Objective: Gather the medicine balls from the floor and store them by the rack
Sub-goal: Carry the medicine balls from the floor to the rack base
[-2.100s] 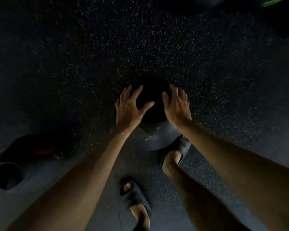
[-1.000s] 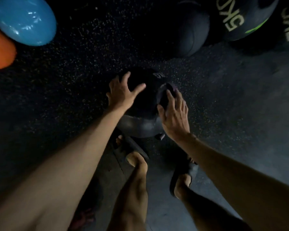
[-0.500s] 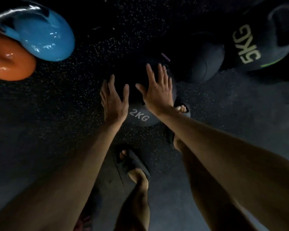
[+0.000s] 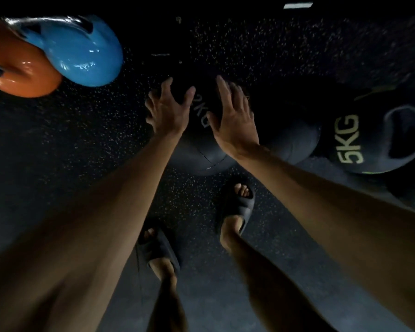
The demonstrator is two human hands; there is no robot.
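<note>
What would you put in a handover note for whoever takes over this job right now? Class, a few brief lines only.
The left hand is open, fingers spread on one side of the 2KG ball.
The right hand is open, flat on the other side.
The 2KG ball is low, next to a dark ball and the 5KG ball; floor contact unclear.
Done: those two are already grouped.
Left: probably settle the 2KG ball beside them and let go.

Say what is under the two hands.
A dark 2KG ball, touched by the left hand and right hand. They cover much of its top; what it rests on cannot be seen.
</note>
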